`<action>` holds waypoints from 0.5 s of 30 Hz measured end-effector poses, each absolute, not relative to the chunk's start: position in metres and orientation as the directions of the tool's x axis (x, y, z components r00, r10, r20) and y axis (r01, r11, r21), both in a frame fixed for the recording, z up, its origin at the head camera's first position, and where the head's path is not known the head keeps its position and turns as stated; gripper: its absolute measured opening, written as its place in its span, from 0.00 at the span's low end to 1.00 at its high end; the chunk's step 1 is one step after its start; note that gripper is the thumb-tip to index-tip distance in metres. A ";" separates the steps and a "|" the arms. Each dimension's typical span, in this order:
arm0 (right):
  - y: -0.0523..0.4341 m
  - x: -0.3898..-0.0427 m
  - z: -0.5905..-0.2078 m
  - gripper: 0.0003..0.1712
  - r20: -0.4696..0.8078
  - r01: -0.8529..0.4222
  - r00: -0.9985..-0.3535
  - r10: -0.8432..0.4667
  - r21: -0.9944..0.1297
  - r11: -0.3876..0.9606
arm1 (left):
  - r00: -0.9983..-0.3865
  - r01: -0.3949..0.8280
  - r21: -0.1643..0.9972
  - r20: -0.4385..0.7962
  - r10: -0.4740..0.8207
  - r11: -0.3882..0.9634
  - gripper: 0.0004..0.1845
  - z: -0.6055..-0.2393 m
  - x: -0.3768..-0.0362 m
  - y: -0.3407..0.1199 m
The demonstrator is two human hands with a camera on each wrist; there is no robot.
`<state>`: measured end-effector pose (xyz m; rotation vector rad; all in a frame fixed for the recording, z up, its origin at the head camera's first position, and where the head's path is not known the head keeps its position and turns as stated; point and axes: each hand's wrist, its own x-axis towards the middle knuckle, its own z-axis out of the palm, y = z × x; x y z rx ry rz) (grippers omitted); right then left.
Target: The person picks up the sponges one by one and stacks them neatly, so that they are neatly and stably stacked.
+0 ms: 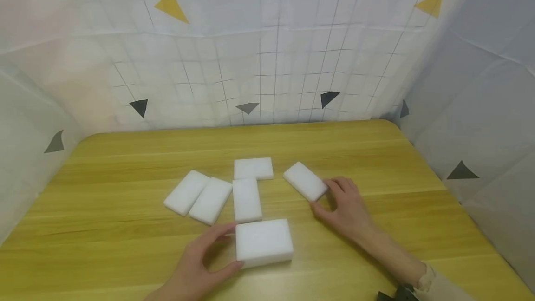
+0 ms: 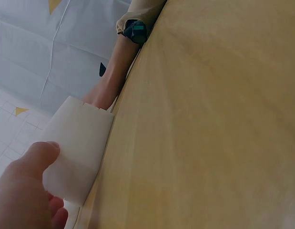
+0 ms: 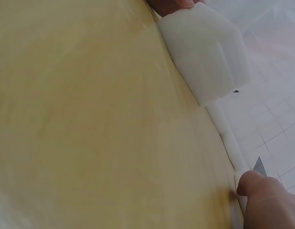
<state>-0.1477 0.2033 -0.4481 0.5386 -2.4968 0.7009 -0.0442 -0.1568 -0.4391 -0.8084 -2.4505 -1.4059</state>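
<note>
My left hand (image 1: 200,254) grips a thick white sponge block (image 1: 264,241) by its left end, thumb along the near side and fingers on the far side. The left wrist view shows the thumb (image 2: 40,155) against this block's broad side. My right hand (image 1: 347,208) pinches the near right end of a flat white sponge (image 1: 305,181) lying slantwise on the table. Only part of that hand, with its thumb (image 3: 252,183), shows in the right wrist view. The thick block (image 3: 204,52) stands large there; whether it is several pieces stacked is unclear.
On the wooden table (image 1: 125,254), an upright sponge (image 1: 246,199) lies just behind the thick block, below a crosswise sponge (image 1: 253,168). Two slanted sponges (image 1: 186,192) lie side by side to the left. A patterned white curtain (image 1: 234,73) encloses the back and sides.
</note>
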 end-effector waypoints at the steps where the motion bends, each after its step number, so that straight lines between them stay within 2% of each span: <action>1: 0.203 -0.148 -0.448 0.34 0.543 -0.484 -0.806 -0.235 -0.374 0.791 | -0.834 0.544 0.737 0.421 0.357 0.402 0.36 -0.439 -0.044 -0.157; 15: 0.204 -0.148 -0.449 0.35 0.532 -0.466 -0.822 -0.203 -0.423 0.777 | -0.835 0.544 0.721 0.415 0.363 0.428 0.36 -0.438 -0.044 -0.157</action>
